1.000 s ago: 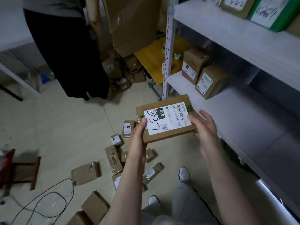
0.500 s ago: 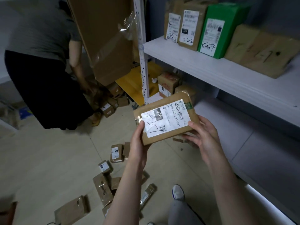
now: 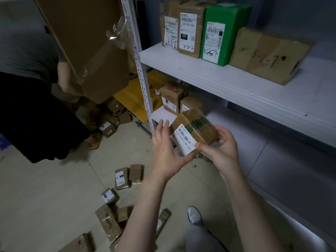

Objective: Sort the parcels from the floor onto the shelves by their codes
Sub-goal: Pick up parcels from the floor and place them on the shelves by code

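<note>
Your right hand point(image 3: 222, 151) pinches the flat brown cardboard parcel point(image 3: 197, 127) in the air before the white lower shelf point(image 3: 254, 135); your left hand point(image 3: 166, 151) only rests flat against it. Tilted so, it may slip down.

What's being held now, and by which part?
A brown parcel: right hand pinches its near labelled end, thumb on the label; left hand flat against its left side.

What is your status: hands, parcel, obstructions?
Right hand pinches parcel, left hand steadies it flat. Parcel tilted, not yet shelved. Another person's carton up left.
</note>
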The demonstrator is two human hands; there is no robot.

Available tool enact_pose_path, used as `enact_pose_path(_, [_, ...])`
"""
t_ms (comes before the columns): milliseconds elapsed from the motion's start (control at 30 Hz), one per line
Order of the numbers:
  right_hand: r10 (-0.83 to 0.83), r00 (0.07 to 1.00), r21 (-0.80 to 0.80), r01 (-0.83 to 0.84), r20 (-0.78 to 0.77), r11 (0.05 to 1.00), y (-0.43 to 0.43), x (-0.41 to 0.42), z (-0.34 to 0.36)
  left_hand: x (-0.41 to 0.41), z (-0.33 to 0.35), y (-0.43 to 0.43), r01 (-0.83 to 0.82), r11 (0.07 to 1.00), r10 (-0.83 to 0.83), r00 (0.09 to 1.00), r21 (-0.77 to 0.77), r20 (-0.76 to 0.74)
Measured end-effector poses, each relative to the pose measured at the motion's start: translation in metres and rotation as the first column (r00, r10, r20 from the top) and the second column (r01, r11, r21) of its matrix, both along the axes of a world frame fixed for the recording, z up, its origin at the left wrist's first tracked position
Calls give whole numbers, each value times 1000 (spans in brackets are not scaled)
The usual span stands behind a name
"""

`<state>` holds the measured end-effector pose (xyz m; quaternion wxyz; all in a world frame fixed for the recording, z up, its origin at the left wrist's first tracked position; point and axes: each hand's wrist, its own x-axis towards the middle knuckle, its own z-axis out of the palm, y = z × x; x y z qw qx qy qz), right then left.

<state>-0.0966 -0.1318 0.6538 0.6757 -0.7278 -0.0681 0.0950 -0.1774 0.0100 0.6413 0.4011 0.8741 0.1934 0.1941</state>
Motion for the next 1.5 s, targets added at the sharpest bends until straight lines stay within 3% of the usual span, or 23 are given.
enact_pose_path(67, [12,999,-52,-10,46,999,0,6,-2,12,0,-6,30,998,-31,999,62,8])
enact_pose_path(200, [68,995,-101,-60,78,993,-6,19,-4,32,-3,-14,-40,999,39,999,14,28])
enact_pose_path(300, [86,996,-9,-86,31,996,-13,34,-2,41,-6,-16,-130,988,134,990,-88,39])
enact_pose_path(367, [35,999,39,-35,1,999,-15,45,-6,46,-10,-17,-178,976,184,982,-125,40])
enact_pose_path(533, [-211,973,-116,222,97,968,-10,57,-23,62,-21,-18,-213,964,222,974,-156,39])
enact_pose_path(700, [-321,941,-197,336,102,921,3,82,-39,87,-35,-17,-206,966,207,978,-159,-12])
enact_pose_path(767, [-297,953,-177,304,67,936,6,94,-41,100,-42,-17,-201,965,200,979,-168,-26])
enact_pose_path(900, [-13,995,-152,-3,-102,988,14,123,-54,129,-56,-18,-173,974,167,985,-148,-53])
enact_pose_path(967, [56,994,-263,-80,-98,961,17,135,-62,144,-63,-19,-167,976,160,985,-139,-59])
enact_pose_path(1033, [24,997,-378,-52,-79,924,18,149,-70,158,-69,-21,-154,977,143,986,-148,-84])
enact_pose_path(1267, [-29,996,-543,-21,-83,840,16,190,-86,191,-88,-5,7,991,-48,954,-137,-296])
enact_pose_path(1500, [-144,978,-595,27,-150,803,24,227,-119,212,-87,19,-87,969,1,938,-231,-347])
